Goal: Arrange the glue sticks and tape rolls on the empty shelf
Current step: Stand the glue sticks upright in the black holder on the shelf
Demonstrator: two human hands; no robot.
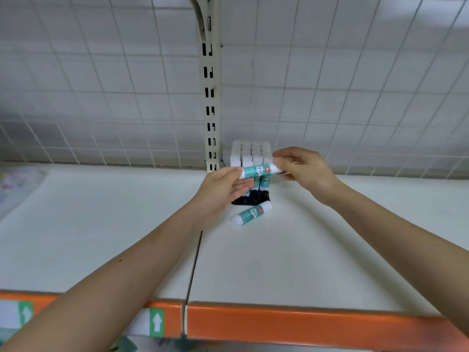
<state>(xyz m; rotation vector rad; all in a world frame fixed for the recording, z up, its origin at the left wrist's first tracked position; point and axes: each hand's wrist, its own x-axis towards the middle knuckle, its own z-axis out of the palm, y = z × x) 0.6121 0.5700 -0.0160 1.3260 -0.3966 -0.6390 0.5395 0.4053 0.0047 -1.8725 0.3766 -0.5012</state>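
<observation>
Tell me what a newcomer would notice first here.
Both hands meet mid-frame: the left hand and right hand pinch the ends of a teal-and-white glue stick held sideways above the shelf. Behind it a packed block of upright sticks stands by the slotted post, and one loose stick lies on the shelf in front.

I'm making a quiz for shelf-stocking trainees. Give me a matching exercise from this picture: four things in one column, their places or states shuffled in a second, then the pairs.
Things
1. upper teal-and-white glue stick
2. lower teal-and-white glue stick
3. block of white-capped glue sticks
4. orange plastic edge strip

States
A. along the front of the white shelf
B. upright in a black tray, beside the slotted post
C. level, gripped at its ends by left hand and right hand
D. lying on the shelf

Pairs: 1-C, 2-D, 3-B, 4-A
</observation>
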